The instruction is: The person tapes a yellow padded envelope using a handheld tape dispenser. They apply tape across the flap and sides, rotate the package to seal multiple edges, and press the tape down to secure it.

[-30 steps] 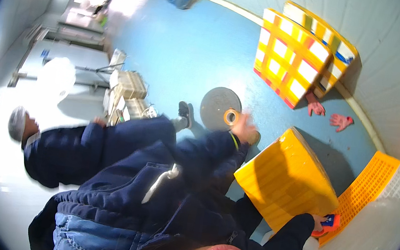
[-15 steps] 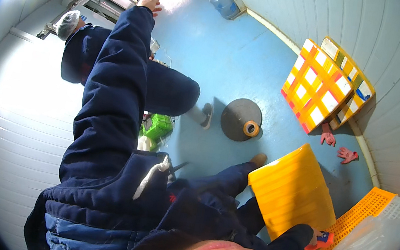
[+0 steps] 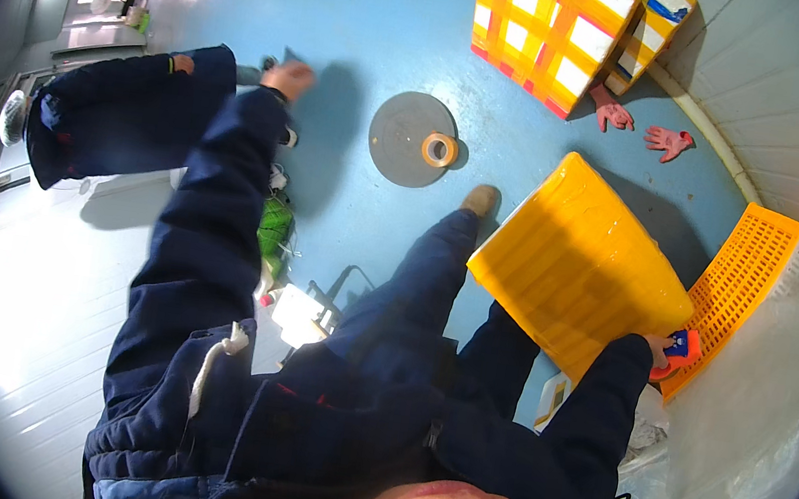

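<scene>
My left hand (image 3: pixel 288 80) reaches out over the blue floor on the left, arm stretched; motion smears its fingers, and I cannot make out anything in it. My right hand (image 3: pixel 657 351) is closed on a red-orange and blue tape dispenser (image 3: pixel 680 353), at the near right corner of a yellow tape-covered box (image 3: pixel 583 274). The box sits tilted in front of my legs. Right beside the dispenser stands an orange perforated plastic basket (image 3: pixel 742 269).
A co-worker (image 3: pixel 125 112) in dark blue stands at left. A tape roll (image 3: pixel 440 150) lies on a round grey disc (image 3: pixel 403 134). Taped foam boxes (image 3: pixel 539 36) and pink gloves (image 3: pixel 669 143) lie near the wall. Clear plastic sheeting (image 3: pixel 750 427) covers the lower right.
My view has shifted, so the disc, boxes and gloves appear higher and further left. My left hand has come lower in view. The co-worker's pose has changed. My right hand keeps the dispenser.
</scene>
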Tool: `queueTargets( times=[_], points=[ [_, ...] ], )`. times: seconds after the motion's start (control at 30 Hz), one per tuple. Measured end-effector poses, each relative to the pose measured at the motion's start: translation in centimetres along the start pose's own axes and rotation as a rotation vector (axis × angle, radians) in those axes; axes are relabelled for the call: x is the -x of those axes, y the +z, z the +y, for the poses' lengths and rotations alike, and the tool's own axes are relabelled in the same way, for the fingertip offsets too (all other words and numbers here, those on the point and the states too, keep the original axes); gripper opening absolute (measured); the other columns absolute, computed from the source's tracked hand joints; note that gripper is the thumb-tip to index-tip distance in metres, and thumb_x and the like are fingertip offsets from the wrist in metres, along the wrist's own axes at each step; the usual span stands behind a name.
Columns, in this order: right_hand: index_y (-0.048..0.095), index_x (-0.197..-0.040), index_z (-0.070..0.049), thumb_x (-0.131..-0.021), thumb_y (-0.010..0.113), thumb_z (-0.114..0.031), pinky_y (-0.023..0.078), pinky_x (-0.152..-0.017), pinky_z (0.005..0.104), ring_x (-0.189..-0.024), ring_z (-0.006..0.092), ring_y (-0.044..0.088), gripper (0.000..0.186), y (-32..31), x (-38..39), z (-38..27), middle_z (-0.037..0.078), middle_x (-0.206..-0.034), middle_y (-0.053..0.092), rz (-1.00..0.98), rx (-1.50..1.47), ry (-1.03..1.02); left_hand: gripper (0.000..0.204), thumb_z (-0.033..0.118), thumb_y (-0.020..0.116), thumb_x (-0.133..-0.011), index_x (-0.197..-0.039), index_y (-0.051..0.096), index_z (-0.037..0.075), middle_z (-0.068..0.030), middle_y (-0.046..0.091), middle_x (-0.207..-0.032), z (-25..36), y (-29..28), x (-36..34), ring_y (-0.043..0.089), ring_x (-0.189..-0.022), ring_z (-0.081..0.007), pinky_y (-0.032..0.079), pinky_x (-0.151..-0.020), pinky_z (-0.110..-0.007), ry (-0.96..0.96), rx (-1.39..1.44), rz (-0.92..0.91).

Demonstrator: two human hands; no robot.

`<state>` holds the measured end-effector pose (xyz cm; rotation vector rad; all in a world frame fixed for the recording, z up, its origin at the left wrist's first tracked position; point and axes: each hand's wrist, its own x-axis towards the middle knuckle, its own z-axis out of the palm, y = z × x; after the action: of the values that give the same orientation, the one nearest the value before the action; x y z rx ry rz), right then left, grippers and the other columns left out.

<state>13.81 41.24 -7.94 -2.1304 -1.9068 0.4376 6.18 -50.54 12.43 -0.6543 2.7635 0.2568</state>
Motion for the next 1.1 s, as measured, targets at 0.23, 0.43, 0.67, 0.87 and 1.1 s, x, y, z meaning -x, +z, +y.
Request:
queueTargets(
  times=[0.23, 0.43, 0.67, 0.87, 1.1],
  points=[
    [0.056, -0.122, 0.002, -0.090, 0.063, -0.034, 0.052, -0.083, 0.0449, -0.093, 0.0354, 0.065, 0.050, 1.1, -4.2, 1.7, 0.020, -0.108, 0.067, -0.080, 0.003, -0.066, 0.044, 0.044, 0.069, -0.078, -0.112, 0.067, 0.015, -0.0131, 0.068, -0.108, 9.5, 33.3, 5.0, 0.064, -0.104, -0.0282, 0.050, -0.091, -0.039, -0.068, 0.216, -0.553],
    [0.049, -0.134, -0.008, -0.096, 0.049, -0.049, 0.050, -0.091, 0.0409, -0.114, 0.0306, 0.058, 0.056, -1.1, -4.4, 1.2, 0.014, -0.132, 0.056, -0.525, -0.010, -0.276, 0.045, 0.045, 0.071, -0.075, -0.116, 0.066, 0.027, -0.0190, 0.049, -0.135, 6.9, 52.4, 3.1, 0.050, -0.121, -0.0358, 0.044, -0.100, -0.044, -0.008, 0.129, -0.720],
    [0.040, -0.142, -0.012, -0.096, 0.033, -0.055, 0.029, -0.112, 0.0464, -0.133, 0.0306, 0.038, 0.062, -2.6, -1.7, -0.9, 0.009, -0.146, 0.041, -0.746, -0.335, 0.362, 0.062, 0.051, 0.068, -0.078, -0.135, 0.049, 0.039, -0.0156, 0.036, -0.147, 6.2, 63.6, -2.8, 0.036, -0.136, -0.0322, 0.035, -0.106, -0.050, -0.155, -0.071, -0.634],
    [0.040, -0.142, -0.012, -0.095, 0.034, -0.057, 0.029, -0.111, 0.0482, -0.132, 0.0323, 0.039, 0.065, -2.6, -2.1, -0.6, 0.010, -0.146, 0.042, -0.701, -0.317, 0.316, 0.030, 0.014, 0.052, -0.084, -0.101, 0.071, 0.029, -0.0049, 0.066, -0.097, 10.8, 62.7, -3.3, 0.063, -0.095, -0.0261, 0.042, -0.088, -0.045, 0.035, -0.090, -0.339],
    [0.044, -0.138, -0.010, -0.094, 0.041, -0.054, 0.038, -0.105, 0.0479, -0.127, 0.0323, 0.045, 0.063, -1.9, -3.0, 0.7, 0.011, -0.141, 0.047, -0.749, -0.385, 0.208, 0.027, 0.016, 0.059, -0.085, -0.109, 0.067, 0.022, -0.0141, 0.063, -0.116, 30.4, 55.4, -5.8, 0.061, -0.104, -0.0355, 0.048, -0.092, -0.044, 0.279, 0.436, -0.269]
  ],
)
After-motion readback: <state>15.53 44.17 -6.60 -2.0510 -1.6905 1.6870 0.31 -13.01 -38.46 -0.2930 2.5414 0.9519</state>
